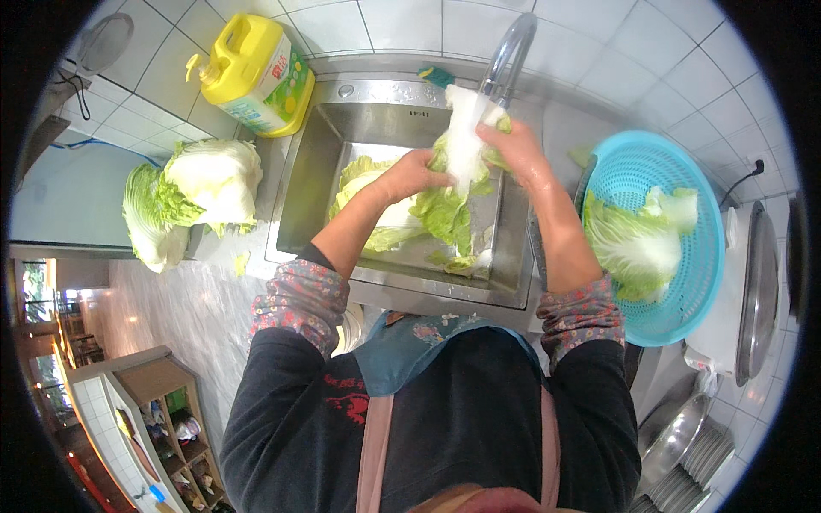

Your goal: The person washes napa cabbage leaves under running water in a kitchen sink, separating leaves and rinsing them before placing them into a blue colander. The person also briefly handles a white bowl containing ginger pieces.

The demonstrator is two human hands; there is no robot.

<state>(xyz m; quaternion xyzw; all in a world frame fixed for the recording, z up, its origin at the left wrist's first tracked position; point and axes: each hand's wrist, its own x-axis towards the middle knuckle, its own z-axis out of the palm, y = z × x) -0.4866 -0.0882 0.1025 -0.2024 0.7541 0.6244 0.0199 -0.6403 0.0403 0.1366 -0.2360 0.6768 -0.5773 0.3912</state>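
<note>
Under the curved chrome faucet [513, 48], both of my hands grip a napa cabbage leaf [463, 144] with a broad white rib and green frilled edges. My left hand [414, 178] holds its lower left side. On the upper right, my right hand [516, 151] pinches the leaf near the spout. Water appears to run over the white rib, though it is hard to tell apart from it. Below, in the stainless steel sink [308, 173], lies more napa cabbage [391, 218], partly covered by my left forearm. Small leaf scraps [471, 261] rest near the sink's front right.
Left of the sink are two napa cabbages [215, 183] and a yellow detergent jug [256, 77] with a pump. A blue plastic colander [702, 301] holding cabbage leaves [635, 250] stands at right. A green sponge [437, 75] sits behind the basin. Stacked plates [686, 474] show at lower right.
</note>
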